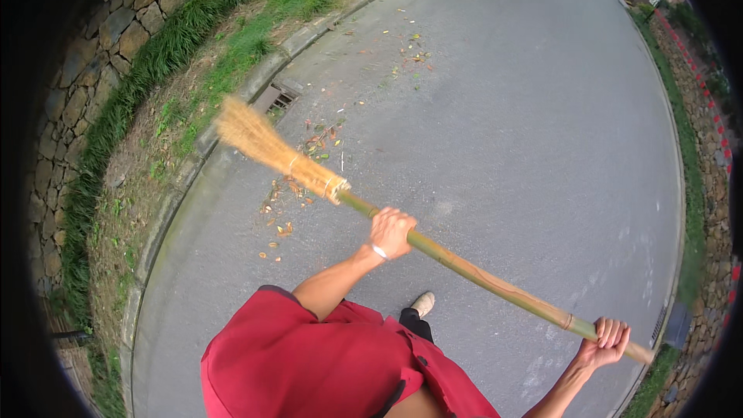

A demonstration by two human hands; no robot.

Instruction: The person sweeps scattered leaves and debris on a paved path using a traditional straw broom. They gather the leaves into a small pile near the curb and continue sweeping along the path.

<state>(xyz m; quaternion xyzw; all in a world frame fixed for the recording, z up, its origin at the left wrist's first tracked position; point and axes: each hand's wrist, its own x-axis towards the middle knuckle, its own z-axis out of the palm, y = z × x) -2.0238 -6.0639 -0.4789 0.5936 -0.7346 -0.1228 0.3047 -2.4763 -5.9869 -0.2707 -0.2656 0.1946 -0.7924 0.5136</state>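
Note:
A broom with a bamboo handle (pixel 493 284) slants across the view, its straw bristle head (pixel 267 145) up at the left. My left hand (pixel 392 233), with a pale band at the wrist, grips the handle a little below the bound end of the head. Near the handle's far tip at the lower right, my right hand (pixel 605 341) is wrapped around it. The bristles look slightly blurred and overlap the kerb in the view; whether they touch the ground I cannot tell. Fallen leaves (pixel 319 142) and twigs lie on the asphalt beside and beyond the head.
A concrete kerb (pixel 174 209) curves along the left of the asphalt road (pixel 493 98). A drain grate (pixel 281 98) sits against it. Grass (pixel 244 58) and a stone wall (pixel 75 98) lie beyond. More leaves (pixel 415 58) are scattered farther up. Another grassy verge (pixel 691 197) borders the right.

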